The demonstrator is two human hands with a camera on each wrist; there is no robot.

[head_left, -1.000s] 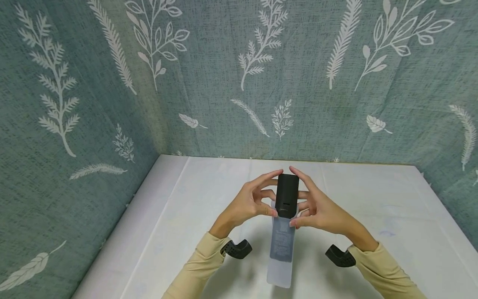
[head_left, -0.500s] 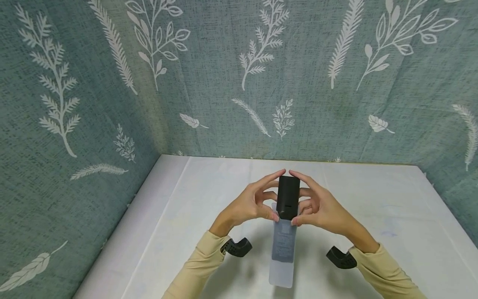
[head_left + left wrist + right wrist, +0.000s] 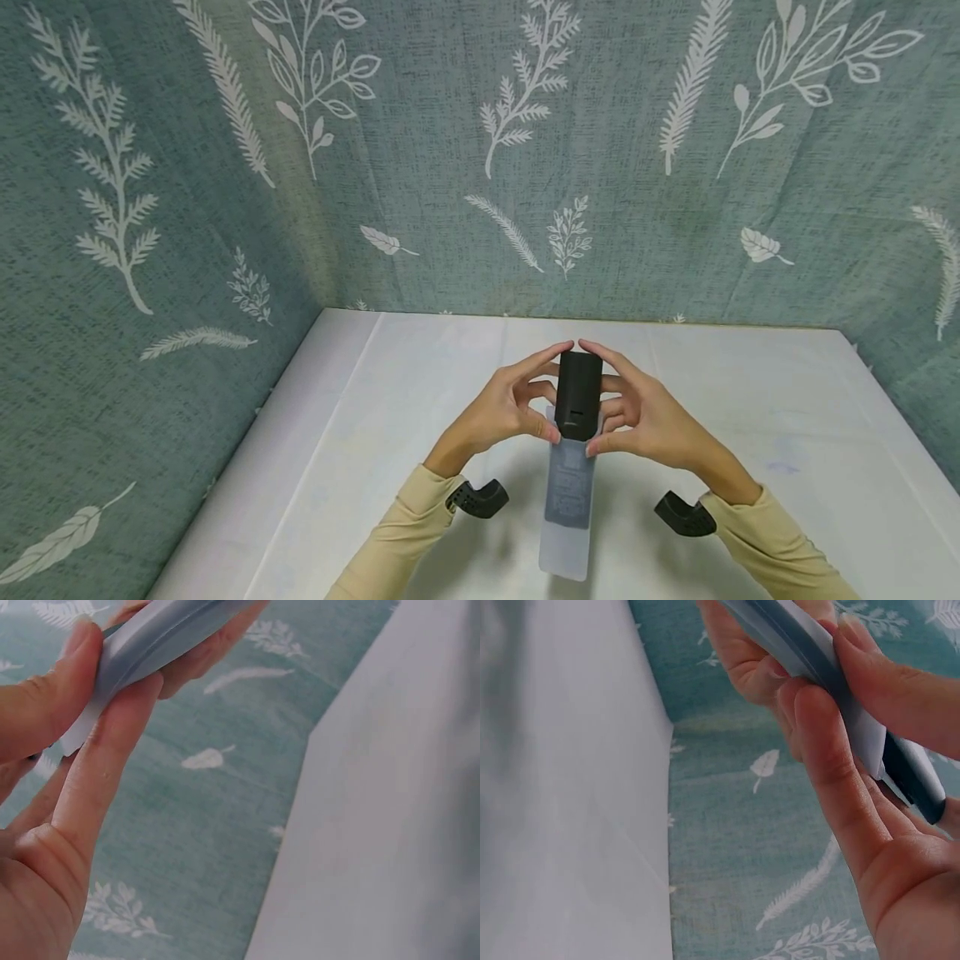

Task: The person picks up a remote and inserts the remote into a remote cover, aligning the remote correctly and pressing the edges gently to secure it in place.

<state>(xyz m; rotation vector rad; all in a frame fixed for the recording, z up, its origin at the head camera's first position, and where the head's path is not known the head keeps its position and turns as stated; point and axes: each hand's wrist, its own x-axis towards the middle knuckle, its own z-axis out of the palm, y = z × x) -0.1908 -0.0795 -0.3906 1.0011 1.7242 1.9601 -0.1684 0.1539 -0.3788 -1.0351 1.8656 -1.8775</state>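
Observation:
Between both hands is a black remote control (image 3: 580, 392), its back with a small notch turned up. Its lower part lies inside a translucent sleeve (image 3: 565, 554), and printed text shows faintly through it. My left hand (image 3: 498, 408) pinches the sleeve's open end from the left, with a fingertip at the remote's far end. From the right, my right hand (image 3: 652, 421) holds the same end, its thumb at the sleeve's mouth. The right wrist view has the sleeve (image 3: 862, 727) between thumb and finger, the remote's black end (image 3: 915, 780) jutting beyond.
A white table (image 3: 390, 400) lies below, with shadows of hands and sleeve on it. Green leaf-patterned cloth (image 3: 427, 167) walls the back and left side. A black wrist mount (image 3: 480, 498) sits at the left cuff, another mount (image 3: 684, 514) at the right.
Hands, remote and sleeve have shifted very slightly to the right in the head view. Since half a second ago, hardly anything differs; both hands keep their hold.

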